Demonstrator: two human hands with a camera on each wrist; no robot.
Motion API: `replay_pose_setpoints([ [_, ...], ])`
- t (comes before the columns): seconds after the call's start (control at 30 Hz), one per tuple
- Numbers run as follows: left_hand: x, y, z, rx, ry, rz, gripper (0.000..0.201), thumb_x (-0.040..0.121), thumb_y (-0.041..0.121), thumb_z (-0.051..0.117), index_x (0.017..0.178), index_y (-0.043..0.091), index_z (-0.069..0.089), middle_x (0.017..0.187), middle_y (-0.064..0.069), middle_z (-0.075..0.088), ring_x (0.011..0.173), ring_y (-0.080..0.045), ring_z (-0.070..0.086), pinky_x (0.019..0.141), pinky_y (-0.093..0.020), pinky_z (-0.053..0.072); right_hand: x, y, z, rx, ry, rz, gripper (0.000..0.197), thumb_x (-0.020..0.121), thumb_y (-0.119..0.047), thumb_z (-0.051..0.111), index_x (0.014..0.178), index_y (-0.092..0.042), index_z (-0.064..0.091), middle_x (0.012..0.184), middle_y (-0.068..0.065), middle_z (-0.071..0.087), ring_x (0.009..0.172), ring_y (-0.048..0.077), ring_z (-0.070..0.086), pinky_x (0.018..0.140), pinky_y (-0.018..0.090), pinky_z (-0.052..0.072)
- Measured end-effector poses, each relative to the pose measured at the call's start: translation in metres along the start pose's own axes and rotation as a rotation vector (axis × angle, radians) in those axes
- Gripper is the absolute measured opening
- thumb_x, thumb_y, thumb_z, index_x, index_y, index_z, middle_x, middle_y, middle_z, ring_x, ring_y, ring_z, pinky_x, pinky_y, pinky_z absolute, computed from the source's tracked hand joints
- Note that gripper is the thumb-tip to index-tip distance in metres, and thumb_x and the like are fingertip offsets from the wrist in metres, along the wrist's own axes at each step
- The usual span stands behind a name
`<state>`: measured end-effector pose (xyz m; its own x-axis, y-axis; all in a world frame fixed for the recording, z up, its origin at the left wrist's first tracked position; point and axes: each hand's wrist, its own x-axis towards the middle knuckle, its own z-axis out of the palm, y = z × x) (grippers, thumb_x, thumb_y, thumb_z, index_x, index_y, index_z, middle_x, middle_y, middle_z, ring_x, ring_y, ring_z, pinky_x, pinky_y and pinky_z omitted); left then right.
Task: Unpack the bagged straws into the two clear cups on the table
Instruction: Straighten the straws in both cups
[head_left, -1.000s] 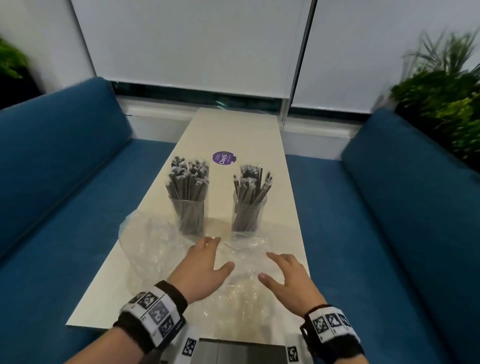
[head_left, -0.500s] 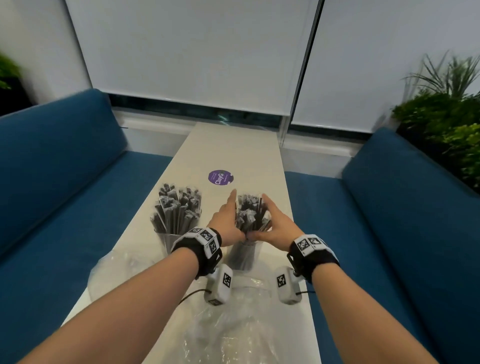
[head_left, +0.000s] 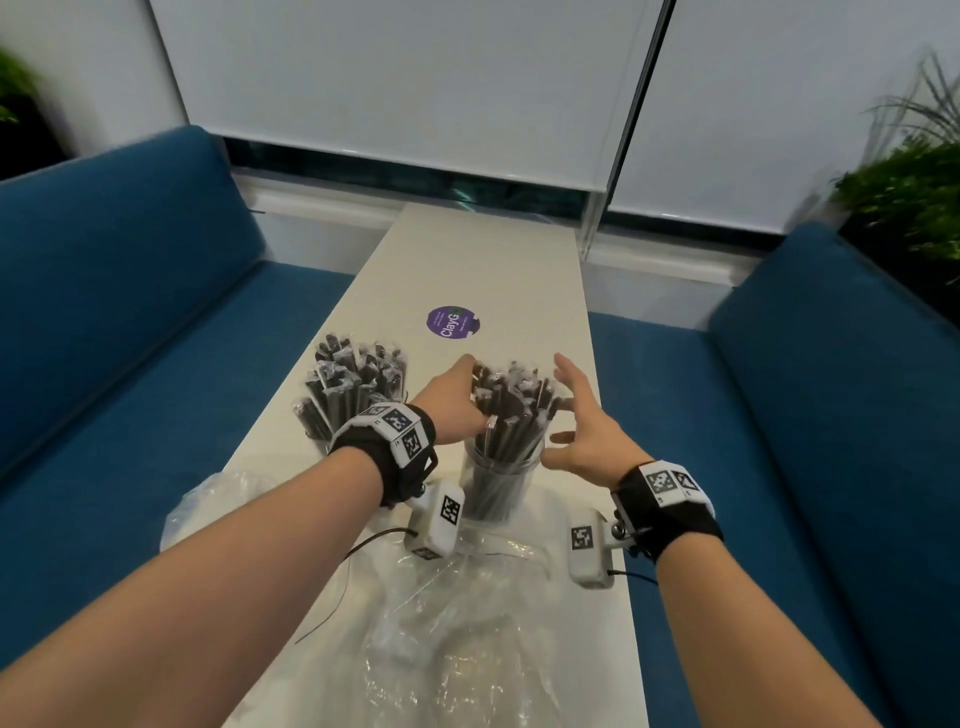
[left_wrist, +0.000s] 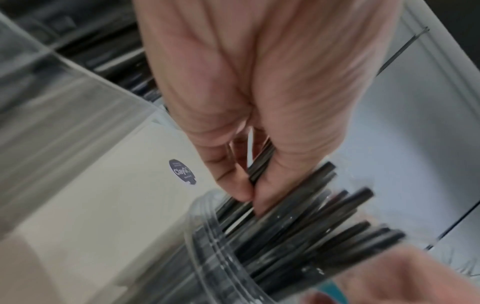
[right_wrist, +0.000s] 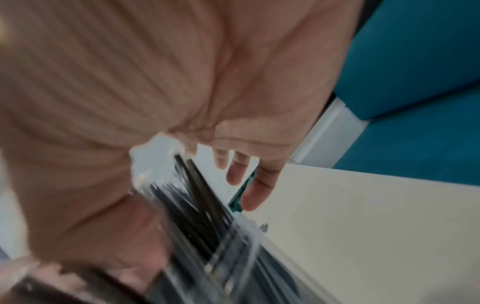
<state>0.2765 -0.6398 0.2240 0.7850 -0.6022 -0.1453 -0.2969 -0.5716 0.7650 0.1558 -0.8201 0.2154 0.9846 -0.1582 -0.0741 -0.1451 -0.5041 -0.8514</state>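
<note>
Two clear cups stand on the white table (head_left: 483, 260), both full of black wrapped straws. The left cup's straws (head_left: 358, 379) show, while my left wrist hides most of that cup. My left hand (head_left: 452, 405) lies against the left side of the right cup's straws (head_left: 519, 405). In the left wrist view, its thumb and a finger pinch one straw (left_wrist: 259, 168). My right hand (head_left: 579, 434) hovers just right of that bundle, fingers spread and holding nothing. The right cup (head_left: 496, 493) stands upright. The clear plastic bag (head_left: 467, 623) lies crumpled and flat in front of the cups.
A purple round sticker (head_left: 452, 321) sits on the table beyond the cups. Blue sofas (head_left: 130, 312) flank the narrow table on both sides. Plants (head_left: 904, 192) stand at the far right. The table's right edge runs close under my right wrist.
Both hands rose from the bag and reached forward to the right cup's straws. Since half a second ago the right hand has spread away from the bundle; the left stays on it.
</note>
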Motion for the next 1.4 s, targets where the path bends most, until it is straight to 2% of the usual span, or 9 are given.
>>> replay_pose_setpoints([
  [0.17,-0.006,-0.002,0.011,0.024,-0.061,0.024,0.096,0.077,0.004,0.072,0.157,0.024,0.023,0.135,-0.01,0.06,0.111,-0.03,0.067,0.095,-0.049,0.058,0.008,0.01,0.017,-0.177,-0.092,0.091,0.163,0.055,-0.038,0.102,0.158,-0.043,-0.024,0.165,0.007,0.031,0.153,0.027,0.023,0.126,0.056,0.024],
  [0.3,-0.018,-0.001,0.013,0.167,-0.227,0.057,0.126,0.07,0.019,0.079,0.162,0.029,-0.006,0.136,-0.013,0.061,0.118,-0.033,0.064,0.103,-0.048,0.053,0.018,0.012,0.022,-0.086,0.055,0.039,0.122,0.056,-0.055,0.096,0.157,-0.041,0.029,0.142,-0.004,0.061,0.133,0.022,0.057,0.114,0.044,0.046],
  [0.4,-0.018,0.006,0.01,0.101,-0.163,0.073,0.105,0.075,0.017,0.08,0.16,0.022,0.019,0.129,-0.01,0.066,0.113,-0.03,0.065,0.099,-0.043,0.054,0.013,0.006,0.018,-0.131,0.061,-0.012,0.049,0.083,-0.038,0.085,0.127,-0.027,0.068,0.115,-0.004,0.076,0.107,0.017,0.071,0.094,0.034,0.056],
  [0.53,-0.016,0.01,0.003,-0.051,-0.04,0.062,0.056,0.084,0.014,0.075,0.137,0.016,0.058,0.125,-0.007,0.07,0.107,-0.029,0.068,0.097,-0.045,0.056,0.008,-0.002,0.003,-0.061,0.114,-0.078,0.026,0.091,-0.029,0.078,0.116,-0.023,0.074,0.092,-0.011,0.075,0.071,-0.007,0.068,0.064,0.012,0.05],
  [0.73,-0.023,0.005,-0.001,0.078,-0.069,0.024,0.044,0.078,0.01,0.081,0.12,0.011,0.068,0.113,-0.01,0.074,0.099,-0.03,0.07,0.091,-0.043,0.058,0.006,-0.004,0.0,-0.213,-0.038,0.022,0.031,0.083,-0.025,0.085,0.112,-0.025,0.074,0.095,-0.007,0.074,0.082,0.008,0.068,0.076,0.025,0.05],
  [0.87,-0.027,0.003,0.001,0.113,-0.042,0.033,0.073,0.076,0.014,0.085,0.142,0.013,0.053,0.136,-0.009,0.063,0.117,-0.031,0.064,0.097,-0.035,0.051,-0.002,-0.005,0.001,-0.212,0.094,0.03,0.044,0.075,-0.027,0.091,0.114,-0.024,0.073,0.099,-0.009,0.073,0.089,0.001,0.066,0.07,0.015,0.047],
  [1.07,-0.034,0.001,0.006,0.202,-0.014,0.021,0.054,0.082,0.027,0.082,0.131,0.018,0.06,0.134,-0.007,0.065,0.12,-0.029,0.061,0.088,-0.027,0.04,-0.02,0.01,0.003,-0.094,0.076,0.038,0.069,0.07,-0.023,0.093,0.131,-0.027,0.062,0.122,-0.003,0.069,0.105,0.021,0.071,0.09,0.041,0.061],
  [1.2,-0.041,0.005,0.012,0.236,-0.121,0.012,0.084,0.072,0.019,0.09,0.144,0.015,0.047,0.139,-0.008,0.062,0.126,-0.03,0.059,0.096,-0.033,0.044,-0.032,0.006,0.004,-0.17,0.005,0.03,0.106,0.064,-0.038,0.096,0.153,-0.037,0.038,0.137,-0.014,0.053,0.108,0.011,0.061,0.084,0.027,0.053],
  [1.4,-0.043,0.011,0.014,0.185,-0.035,-0.037,0.037,0.09,0.024,0.072,0.123,0.011,0.06,0.119,-0.012,0.07,0.065,-0.019,0.07,0.054,-0.023,0.053,-0.023,-0.007,0.023,-0.242,0.212,0.048,0.037,0.091,-0.03,0.078,0.126,-0.021,0.067,0.109,-0.002,0.07,0.095,0.019,0.067,0.088,0.031,0.053],
])
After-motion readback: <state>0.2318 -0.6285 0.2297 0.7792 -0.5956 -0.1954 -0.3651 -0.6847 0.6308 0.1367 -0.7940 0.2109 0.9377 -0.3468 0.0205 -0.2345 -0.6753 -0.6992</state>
